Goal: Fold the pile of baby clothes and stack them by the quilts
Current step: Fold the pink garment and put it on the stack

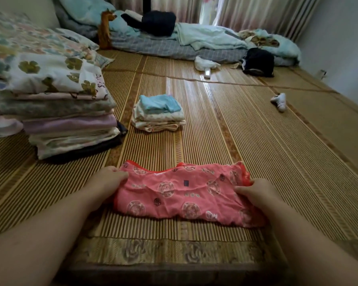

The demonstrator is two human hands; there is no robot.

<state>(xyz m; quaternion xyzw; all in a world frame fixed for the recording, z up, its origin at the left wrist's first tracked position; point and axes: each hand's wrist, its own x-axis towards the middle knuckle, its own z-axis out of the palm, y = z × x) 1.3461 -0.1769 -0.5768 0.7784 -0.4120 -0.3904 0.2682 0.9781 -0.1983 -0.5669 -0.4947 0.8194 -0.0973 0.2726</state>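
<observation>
A pink baby garment (pixel 180 195) with round white prints and red trim lies folded across the bamboo mat (pixel 256 141) just in front of me. My left hand (pixel 105 180) grips its left end with curled fingers. My right hand (pixel 258 195) pinches its right end. Farther ahead sits a small stack of folded baby clothes (pixel 158 113), a light blue piece on top. It stands to the right of a tall pile of folded quilts (pixel 66 112) at the left.
Rumpled bedding (pixel 205 40), dark clothes (pixel 258 61) and a brown toy animal (pixel 105 29) line the far end by the curtains. A small white shoe (pixel 280 102) lies on the mat at right. A white item (pixel 207 65) lies beyond the stack.
</observation>
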